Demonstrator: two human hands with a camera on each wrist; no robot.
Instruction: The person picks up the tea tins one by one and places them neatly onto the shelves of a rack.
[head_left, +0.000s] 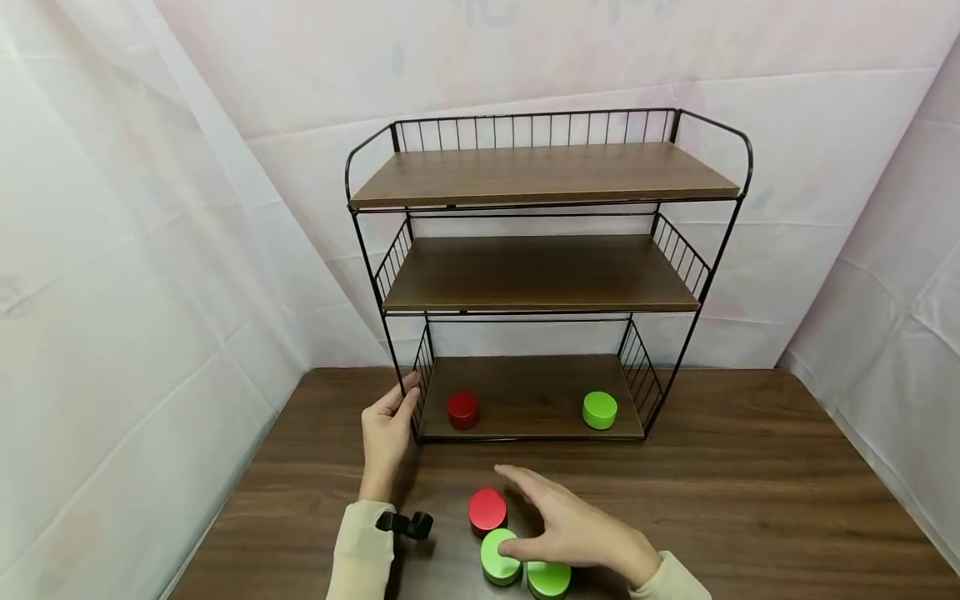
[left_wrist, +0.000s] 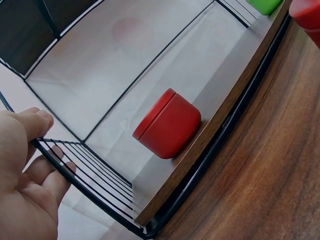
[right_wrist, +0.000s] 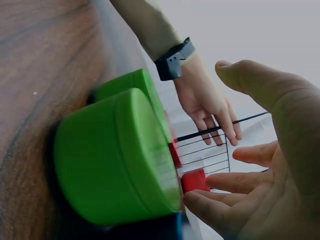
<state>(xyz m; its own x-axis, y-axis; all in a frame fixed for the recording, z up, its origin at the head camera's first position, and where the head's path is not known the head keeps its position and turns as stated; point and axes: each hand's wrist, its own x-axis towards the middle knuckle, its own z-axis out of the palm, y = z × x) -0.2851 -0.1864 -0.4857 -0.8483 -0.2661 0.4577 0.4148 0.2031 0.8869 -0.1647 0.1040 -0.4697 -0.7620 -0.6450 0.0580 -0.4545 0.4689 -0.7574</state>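
My left hand (head_left: 386,433) grips the left side rail of a three-tier wire shelf rack (head_left: 543,296) at its bottom tier. In the left wrist view, the fingers (left_wrist: 57,185) go round the black wire. On the bottom shelf stand a red round tin (head_left: 462,410) at left and a green round tin (head_left: 600,410) at right. My right hand (head_left: 577,525) hangs over the table with fingers spread and holds nothing. Below it are another red tin (head_left: 487,510) and two green tins, one (head_left: 498,560) partly under the thumb, the other (head_left: 548,581) partly hidden.
The rack's middle shelf (head_left: 540,271) and top shelf (head_left: 543,172) are brown boards with black wire rails. A brown wooden table (head_left: 765,483) carries everything. White cloth (head_left: 165,250) hangs behind and at both sides. A black strap (head_left: 405,524) with a small device circles my left wrist.
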